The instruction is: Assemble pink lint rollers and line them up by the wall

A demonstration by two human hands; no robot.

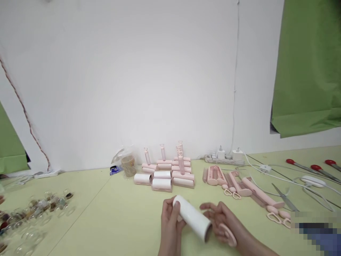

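Note:
A white lint-roller paper roll (192, 217) lies tilted between my hands above the pale green table (112, 220). My left hand (170, 222) grips the roll's near-left end with curled fingers. My right hand (225, 224) is at the roll's lower right end, its fingers partly spread, and it holds a pink roller handle with a heart-shaped end (228, 234) against the palm.
Assembled pink lint rollers (170, 172) stand stacked at the wall. Loose pink handles (239, 186) lie to the right, with scissors (285, 199), a power strip (223, 158), cables and red-handled tools (309, 167). Small clear pots (34, 213) crowd the left. A cup (128, 165) sits near the wall.

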